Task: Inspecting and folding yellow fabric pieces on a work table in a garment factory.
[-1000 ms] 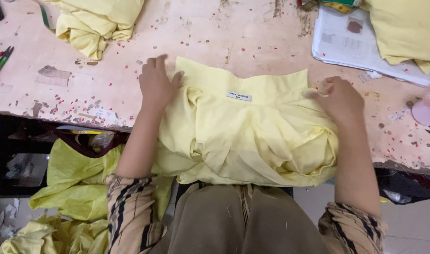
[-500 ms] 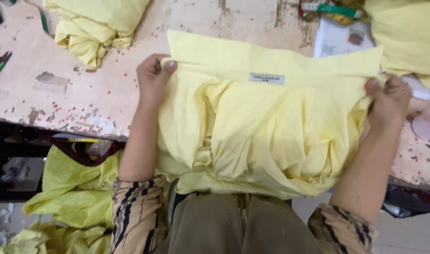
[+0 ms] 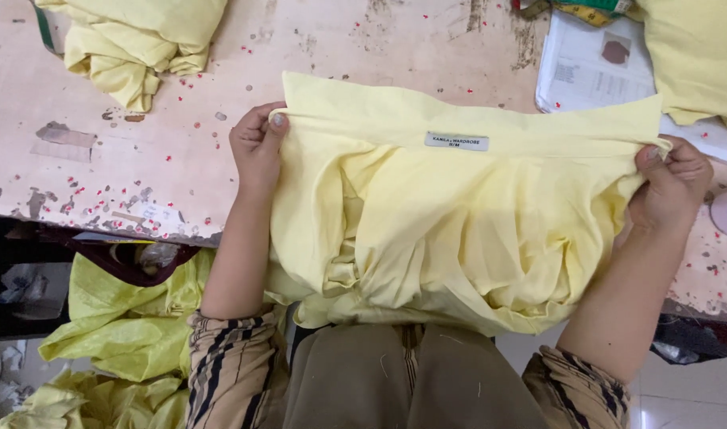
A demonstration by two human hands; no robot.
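Note:
A pale yellow garment (image 3: 459, 230) with a small white label at its collar lies bunched across the near edge of the worn table (image 3: 157, 175). My left hand (image 3: 256, 147) pinches the left end of the collar band. My right hand (image 3: 672, 184) grips the right end. The band is pulled taut between them, and the rest of the cloth hangs in folds toward my lap.
A crumpled yellow garment (image 3: 141, 40) sits at the far left of the table. White printed papers (image 3: 594, 67) and another yellow cloth (image 3: 693, 56) lie at the far right. A yellow-green bag (image 3: 117, 326) hangs below the table edge at the left.
Both hands went from pressing flat on the garment to gripping the collar ends, then drew apart and stretched the collar band wide and straight.

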